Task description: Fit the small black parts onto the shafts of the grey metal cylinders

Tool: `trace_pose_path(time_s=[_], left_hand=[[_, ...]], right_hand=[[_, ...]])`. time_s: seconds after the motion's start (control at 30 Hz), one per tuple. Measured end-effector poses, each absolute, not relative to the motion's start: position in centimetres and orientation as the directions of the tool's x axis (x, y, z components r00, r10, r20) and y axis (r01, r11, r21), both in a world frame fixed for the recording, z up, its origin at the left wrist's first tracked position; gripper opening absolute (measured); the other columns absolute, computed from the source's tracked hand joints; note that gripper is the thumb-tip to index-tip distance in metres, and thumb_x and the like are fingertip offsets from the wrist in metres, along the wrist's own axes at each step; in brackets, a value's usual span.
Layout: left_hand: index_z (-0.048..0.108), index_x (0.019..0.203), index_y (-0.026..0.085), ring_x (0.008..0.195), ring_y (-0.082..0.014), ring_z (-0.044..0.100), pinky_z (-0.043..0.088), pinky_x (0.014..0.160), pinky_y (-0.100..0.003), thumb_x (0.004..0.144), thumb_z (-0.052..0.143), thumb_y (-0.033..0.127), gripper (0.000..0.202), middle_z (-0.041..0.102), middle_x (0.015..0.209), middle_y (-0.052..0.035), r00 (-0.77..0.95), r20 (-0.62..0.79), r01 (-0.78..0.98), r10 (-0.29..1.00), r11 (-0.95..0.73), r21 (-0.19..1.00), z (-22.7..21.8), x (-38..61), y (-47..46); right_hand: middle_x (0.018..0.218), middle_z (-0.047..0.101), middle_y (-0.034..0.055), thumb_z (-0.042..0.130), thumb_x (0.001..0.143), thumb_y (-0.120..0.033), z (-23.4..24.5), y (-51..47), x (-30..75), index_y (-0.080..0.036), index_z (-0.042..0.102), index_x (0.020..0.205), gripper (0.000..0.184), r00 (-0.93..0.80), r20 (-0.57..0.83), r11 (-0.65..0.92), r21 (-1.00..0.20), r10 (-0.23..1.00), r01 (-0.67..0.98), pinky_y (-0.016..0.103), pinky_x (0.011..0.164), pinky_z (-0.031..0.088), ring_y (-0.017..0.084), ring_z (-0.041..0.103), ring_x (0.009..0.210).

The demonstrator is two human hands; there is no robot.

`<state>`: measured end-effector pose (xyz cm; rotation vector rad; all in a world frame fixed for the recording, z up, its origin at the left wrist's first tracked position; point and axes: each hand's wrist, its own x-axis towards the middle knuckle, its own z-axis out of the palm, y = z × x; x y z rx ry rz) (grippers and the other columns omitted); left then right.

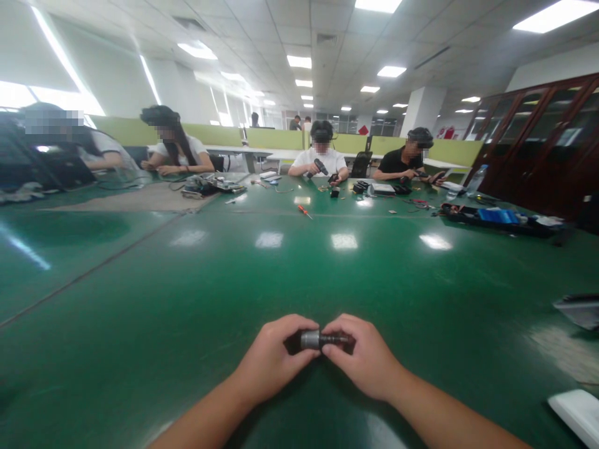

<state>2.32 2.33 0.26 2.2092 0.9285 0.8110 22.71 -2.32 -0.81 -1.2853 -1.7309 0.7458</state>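
Both of my hands meet low in the middle of the head view, over the green table (pixel 281 274). Between them is a small metal cylinder (pixel 311 340) with a darker ribbed end (pixel 336 340). My left hand (pixel 276 362) wraps its fingers round the grey end. My right hand (pixel 362 365) pinches the dark end with thumb and fingers. The part lies level, just above the tabletop.
Several people sit at the far side handling tools and small parts. An orange-handled screwdriver (pixel 304 212) lies mid-table. A black tray with blue items (pixel 496 219) is at the right. A grey object (pixel 580 310) and a white one (pixel 578 415) sit at the right edge.
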Motion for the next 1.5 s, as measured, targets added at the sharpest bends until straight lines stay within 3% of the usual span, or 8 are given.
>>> trace_pose_path(time_s=[1.5], left_hand=[[0.071,0.101,0.024,0.091,-0.0190,0.069,0.052,0.084,-0.029,0.076,0.074,0.019,0.025,0.075,0.098,-0.0019,0.540,0.329,0.417,0.775,-0.586,0.695,0.27,2.27,2.11]], right_hand=[[0.081,0.067,0.0012,0.071,0.079,-0.018,-0.60,-2.29,22.86,-0.020,0.074,0.085,0.007,-0.113,0.237,0.262,-0.854,0.965,0.449,0.025,0.066,0.044,0.015,0.061,0.074]])
